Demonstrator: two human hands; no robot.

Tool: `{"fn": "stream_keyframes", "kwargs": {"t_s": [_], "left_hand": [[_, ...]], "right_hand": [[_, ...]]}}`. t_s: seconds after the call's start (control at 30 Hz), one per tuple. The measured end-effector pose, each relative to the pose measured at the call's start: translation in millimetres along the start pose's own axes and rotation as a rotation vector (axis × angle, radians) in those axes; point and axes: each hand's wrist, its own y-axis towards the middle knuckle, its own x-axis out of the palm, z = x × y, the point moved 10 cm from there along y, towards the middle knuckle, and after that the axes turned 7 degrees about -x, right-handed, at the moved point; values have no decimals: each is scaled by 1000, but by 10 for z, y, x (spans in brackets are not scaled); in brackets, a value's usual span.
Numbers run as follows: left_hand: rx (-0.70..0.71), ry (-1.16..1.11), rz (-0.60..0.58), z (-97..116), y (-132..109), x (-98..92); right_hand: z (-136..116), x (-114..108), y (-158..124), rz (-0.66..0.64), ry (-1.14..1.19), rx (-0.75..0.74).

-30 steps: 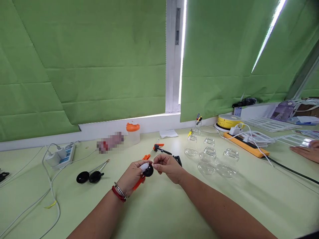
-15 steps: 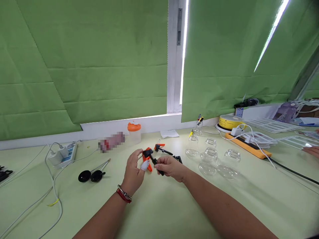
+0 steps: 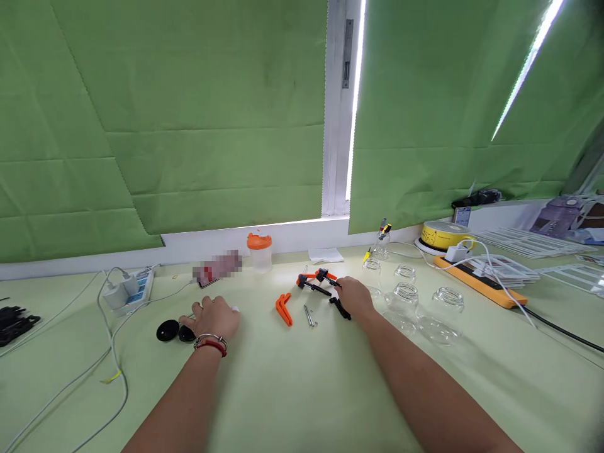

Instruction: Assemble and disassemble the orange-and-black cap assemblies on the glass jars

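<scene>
My left hand [image 3: 214, 319] reaches over two black round-ended pieces [image 3: 168, 330] on the left of the table. Its fingers are spread and one touches the right black piece; the thin metal rods are largely hidden under the hand. My right hand [image 3: 357, 297] pinches the handle end of a black hinged part [image 3: 323, 275] with orange ends, low over the table. Beside it lies a similar black part [image 3: 309, 284]. Nearer me are a V-shaped orange piece [image 3: 284, 309], small metal screws [image 3: 309, 316] and a short black piece [image 3: 340, 308].
Several clear glass jars [image 3: 406, 308] stand right of my right hand. An orange-lidded cup [image 3: 260, 253] is at the back, near a phone [image 3: 210, 280]. White cables [image 3: 114, 358] and a power strip [image 3: 139, 290] lie left; an orange power strip [image 3: 481, 283] lies right.
My left hand has left the black part and moved left to the round-ended pieces. My right hand has carried that part right and back, beside the similar one. The orange piece and screws are uncovered.
</scene>
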Motion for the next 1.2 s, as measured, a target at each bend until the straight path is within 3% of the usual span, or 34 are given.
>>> {"fn": "stream_keyframes", "kwargs": {"t_s": [0.17, 0.47, 0.7, 0.83, 1.03, 1.1, 1.2], "left_hand": [[16, 42, -139, -25, 29, 211], [182, 50, -174, 222, -136, 191], [298, 13, -166, 462, -348, 171], [328, -15, -154, 563, -463, 138], [346, -80, -120, 639, -527, -10], [331, -72, -61, 593, -470, -112], [250, -4, -4, 422, -311, -179]], "right_hand": [[67, 129, 38, -44, -32, -9], [165, 239, 69, -69, -61, 3], [76, 176, 25, -46, -84, 4], [-286, 107, -66, -12, -98, -109], [-1322, 121, -459, 1, 29, -616], [-1499, 173, -581, -31, 75, -695], [-1573, 295, -670, -117, 105, -722]]}}
